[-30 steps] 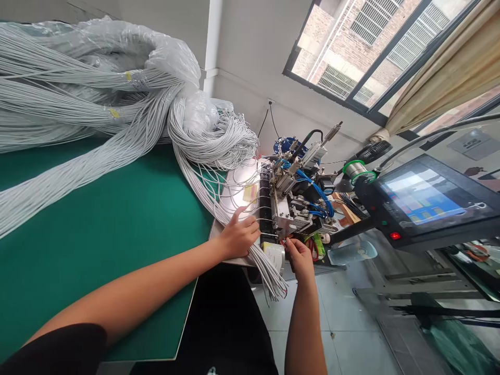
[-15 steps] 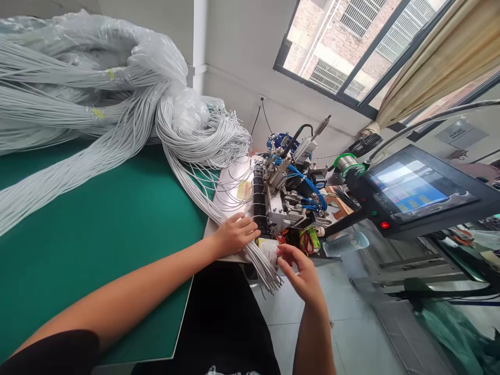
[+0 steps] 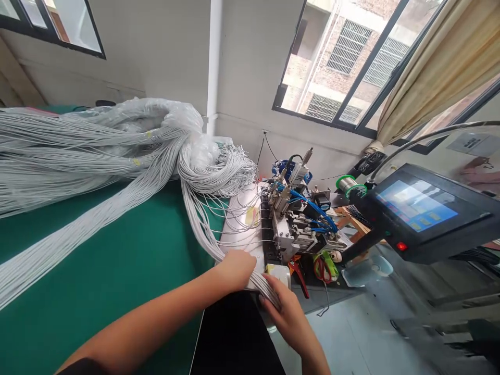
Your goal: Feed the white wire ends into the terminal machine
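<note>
My left hand is curled over a bundle of thin grey wires at the near edge of a metal plate. My right hand wraps round the loose ends of that same bundle just below the plate. The wires run back into big grey coils, partly in clear plastic, on the green mat. Right behind my hands stands a small machine with blue hoses and a row of wires clamped in its black holder.
A touchscreen panel on an arm sits to the right. A solder spool stands behind the machine. Red-handled scissors and a white tape roll lie by my hands. Windows and a curtain fill the back wall.
My right hand has left the machine's front and come down onto the wire ends. My left hand slid toward me along the bundle. The camera tilted up.
</note>
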The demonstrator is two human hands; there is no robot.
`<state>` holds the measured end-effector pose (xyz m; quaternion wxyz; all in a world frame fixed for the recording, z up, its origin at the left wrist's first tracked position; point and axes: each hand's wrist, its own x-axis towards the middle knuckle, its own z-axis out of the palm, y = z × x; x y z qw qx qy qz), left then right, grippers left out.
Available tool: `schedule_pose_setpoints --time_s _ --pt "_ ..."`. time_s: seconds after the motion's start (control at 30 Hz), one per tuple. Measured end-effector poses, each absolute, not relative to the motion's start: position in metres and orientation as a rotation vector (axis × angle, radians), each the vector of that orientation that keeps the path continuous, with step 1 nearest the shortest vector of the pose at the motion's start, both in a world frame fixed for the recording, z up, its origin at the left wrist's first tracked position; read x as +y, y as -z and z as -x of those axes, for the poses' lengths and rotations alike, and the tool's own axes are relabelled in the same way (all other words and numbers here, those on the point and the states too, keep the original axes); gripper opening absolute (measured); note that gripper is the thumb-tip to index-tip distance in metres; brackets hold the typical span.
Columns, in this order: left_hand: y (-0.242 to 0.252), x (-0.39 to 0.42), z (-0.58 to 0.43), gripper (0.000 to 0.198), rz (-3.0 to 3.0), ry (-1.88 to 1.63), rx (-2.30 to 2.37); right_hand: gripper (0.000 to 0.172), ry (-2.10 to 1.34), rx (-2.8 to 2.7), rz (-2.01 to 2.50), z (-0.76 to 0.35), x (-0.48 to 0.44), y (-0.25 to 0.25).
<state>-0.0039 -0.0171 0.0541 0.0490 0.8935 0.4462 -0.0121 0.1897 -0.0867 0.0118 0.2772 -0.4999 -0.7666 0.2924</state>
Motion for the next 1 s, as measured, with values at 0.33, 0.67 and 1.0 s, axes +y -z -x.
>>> schedule_pose_setpoints --time_s 0.33,0.67,1.0 --pt "-0.054 0.004 0.015 0.022 -2.567 -0.112 1.721 0.038 -0.648 -1.924 1.374 -0.18 -0.075 -0.014" --pt "-0.004 -0.007 -0.003 0.027 -2.964 -0.568 1.103 0.03 -0.828 -1.982 1.392 -0.197 -0.083 -0.041" --pt "-0.01 -0.003 -0.002 0.04 -2.908 -0.453 1.065 0.019 -0.951 -2.007 1.475 -0.232 -0.079 -0.045"
